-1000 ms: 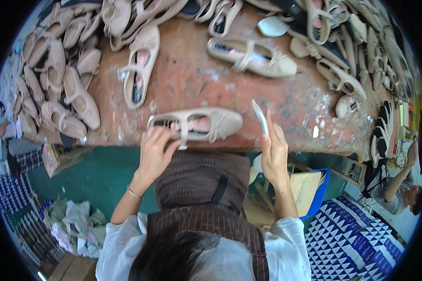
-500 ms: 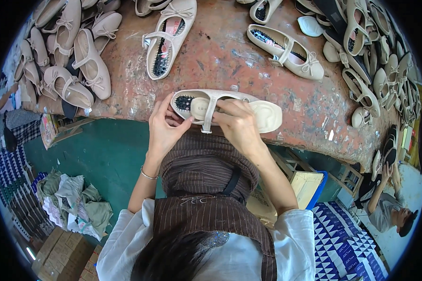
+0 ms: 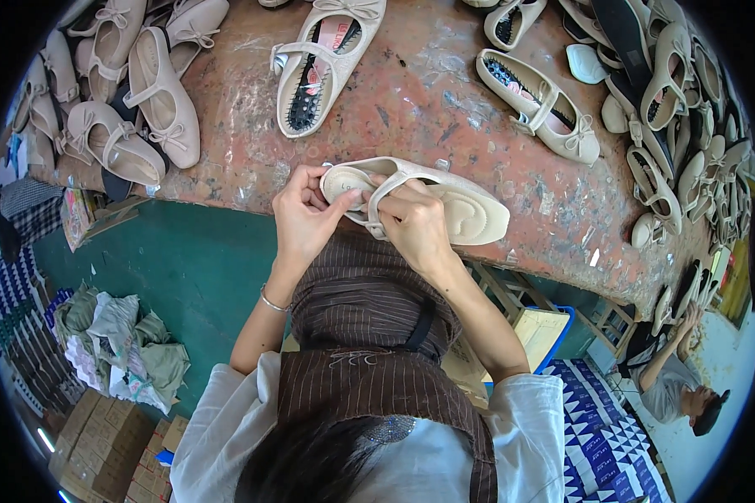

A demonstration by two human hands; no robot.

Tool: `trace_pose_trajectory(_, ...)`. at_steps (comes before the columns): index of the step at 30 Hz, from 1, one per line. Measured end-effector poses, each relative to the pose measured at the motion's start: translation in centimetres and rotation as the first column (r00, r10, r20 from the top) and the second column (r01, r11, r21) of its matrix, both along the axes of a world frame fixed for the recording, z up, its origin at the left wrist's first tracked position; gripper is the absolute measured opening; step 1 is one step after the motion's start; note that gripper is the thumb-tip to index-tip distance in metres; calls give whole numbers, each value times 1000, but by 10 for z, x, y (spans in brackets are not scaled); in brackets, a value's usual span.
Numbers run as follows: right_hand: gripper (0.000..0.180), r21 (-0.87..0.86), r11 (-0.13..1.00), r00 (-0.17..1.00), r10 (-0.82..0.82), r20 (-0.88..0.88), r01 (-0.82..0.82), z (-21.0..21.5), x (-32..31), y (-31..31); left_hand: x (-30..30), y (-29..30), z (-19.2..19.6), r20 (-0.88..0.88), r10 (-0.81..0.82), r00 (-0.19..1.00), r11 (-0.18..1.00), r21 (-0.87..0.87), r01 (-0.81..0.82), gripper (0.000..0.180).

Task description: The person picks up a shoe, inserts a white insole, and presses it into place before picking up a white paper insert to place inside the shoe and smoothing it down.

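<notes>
Left hand pinches beige shoe's heel, thumb on insole | Right hand, nearer insole's front, curls midshoe, fingertips hidden, grip unclear | Insole stretches lengthwise from left thumb to beyond right fingers

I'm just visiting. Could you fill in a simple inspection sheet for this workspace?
Surface: reddish workbench, stained and scuffed.
Things in hand: beige shoe with a pale insole, whose narrow end sits at the shoe's heel and whose wide end lies over the toe.
Clutter: left shoe pile, right shoe pile, more shoes between them.
Left hand: gripping the shoe's heel end, thumb on the insole.
Right hand: at the strap, fingertips hidden.
Cables: nothing seen.
Surroundings: green floor, cloth heap, cardboard boxes, another person at the right.
</notes>
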State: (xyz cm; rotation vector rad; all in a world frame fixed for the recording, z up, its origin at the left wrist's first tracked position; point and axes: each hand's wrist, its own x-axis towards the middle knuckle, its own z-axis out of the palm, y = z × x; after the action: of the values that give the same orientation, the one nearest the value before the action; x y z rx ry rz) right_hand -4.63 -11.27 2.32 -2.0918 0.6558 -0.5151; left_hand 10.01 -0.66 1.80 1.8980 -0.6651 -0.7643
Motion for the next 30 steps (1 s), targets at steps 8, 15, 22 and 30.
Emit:
trace_pose_trajectory(8, 23, -364, 928, 997, 60, -50, -75, -8, 1, 10, 8, -8, -12, -4, 54, 999, 996, 70, -53, 23)
trace_pose_trajectory(15, 43, -174, 894, 911, 401, -99, -413, 0, -1, -10, 10, -10, -16, 136, 28, 990, 1000, -15, -26, 14)
trace_pose_trajectory(22, 22, -468, 850, 908, 27, -418, -241, 27, -27, 12, 11, -13, -9, 108, -20, 994, 999, 48, 15, 15)
trace_pose_trajectory(30, 56, -706, 537, 735, -677, -34, 462, 37, -28, -53, -47, 10, 9, 288, -265, 920, 951, 236, 200, 21)
